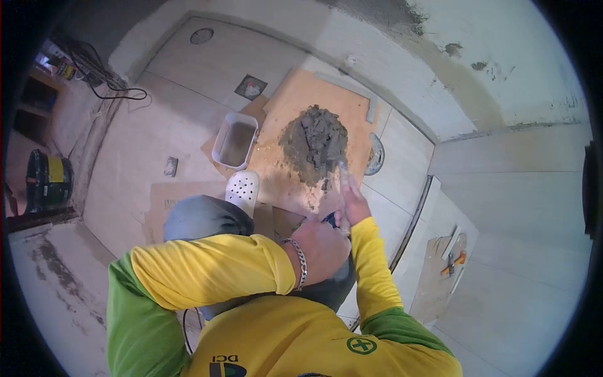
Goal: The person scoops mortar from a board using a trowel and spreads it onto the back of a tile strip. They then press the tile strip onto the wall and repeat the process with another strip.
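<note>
Your right hand [353,202] grips the trowel [342,171] at the mortar pile [314,141], left hand [323,248] fisted just behind; mixing looks underway, next stroke needs firm pressure

A white tub [218,149] of murky water stood on the tiled floor [188,81]. A black-and-yellow bucket [47,179] sat far left below tangled cables [107,85], and hand tools [453,254] lay on cardboard [436,279] at right.
</note>
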Tool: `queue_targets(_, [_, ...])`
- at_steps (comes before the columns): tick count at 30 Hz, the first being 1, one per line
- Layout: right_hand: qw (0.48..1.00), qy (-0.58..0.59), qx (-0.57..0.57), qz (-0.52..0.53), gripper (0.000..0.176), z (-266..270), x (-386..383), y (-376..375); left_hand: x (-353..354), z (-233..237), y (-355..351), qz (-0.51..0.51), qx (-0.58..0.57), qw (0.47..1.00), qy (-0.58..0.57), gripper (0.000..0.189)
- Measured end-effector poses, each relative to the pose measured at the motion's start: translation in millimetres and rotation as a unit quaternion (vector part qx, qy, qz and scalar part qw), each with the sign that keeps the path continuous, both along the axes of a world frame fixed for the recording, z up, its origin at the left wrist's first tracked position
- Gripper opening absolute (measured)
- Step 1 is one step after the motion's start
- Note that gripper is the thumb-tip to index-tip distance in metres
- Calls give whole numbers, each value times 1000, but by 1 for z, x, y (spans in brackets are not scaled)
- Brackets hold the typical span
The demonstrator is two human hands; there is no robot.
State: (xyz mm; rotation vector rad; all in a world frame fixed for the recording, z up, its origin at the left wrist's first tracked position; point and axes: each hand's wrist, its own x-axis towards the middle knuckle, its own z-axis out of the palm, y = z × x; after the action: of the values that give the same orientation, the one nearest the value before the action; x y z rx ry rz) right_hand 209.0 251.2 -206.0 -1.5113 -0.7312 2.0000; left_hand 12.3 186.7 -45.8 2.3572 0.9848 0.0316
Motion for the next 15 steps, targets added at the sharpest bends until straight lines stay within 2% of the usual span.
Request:
queue_targets(1, [987, -141, 35, 75, 53, -13, -15, 4, -1, -2, 1, 2, 14, 1000, -4, 20])
queue_targets(2, [947, -278, 68, 148, 52, -31, -29, 7, 0, -3, 2, 1, 13, 1000, -4, 20])
queue_targets(3, [870, -380, 260, 176, 53, -108, -31, 12, 0, -3, 2, 6, 11, 1000, -10, 20])
queue_targets(4, [728, -517, 418, 167, 54, -184, -32, 16, 0, -3, 2, 11, 10, 1000, -17, 19])
queue_targets(5, [828, -444, 295, 175, 56, -189, -36, 38, 2, -3, 2, 11, 9, 1000, -17, 19])
queue_targets(6, [903, -357, 164, 176, 59, -187, -38, 64, 4, -2, 2, 8, 19, 1000, -18, 18])
queue_targets(7, [902, -359, 170, 171, 59, -157, -38, 84, 6, -1, 2, 6, 33, 999, -20, 17])
queue_targets(9, [948, -248, -20, 197, 62, -62, -32, 101, 8, -4, -2, 0, 40, 999, -28, 16])
queue_targets(10, [948, -251, -16, 195, 62, -61, -16, 107, 8, -4, 0, -1, 44, 998, -36, 15])
queue_targets(12, [879, -313, 53, 356, 65, -67, 9, 99, 5, -1, -3, 3, 39, 999, -34, 15])
queue_targets(13, [877, -313, 49, 361, 65, -51, 5, 81, 3, 1, -3, 9, 34, 999, -30, 16])
queue_targets(15, [973, -177, -22, 149, 64, 4, -19, 22, 2, 1, -3, 17, 31, 999, -27, 18])
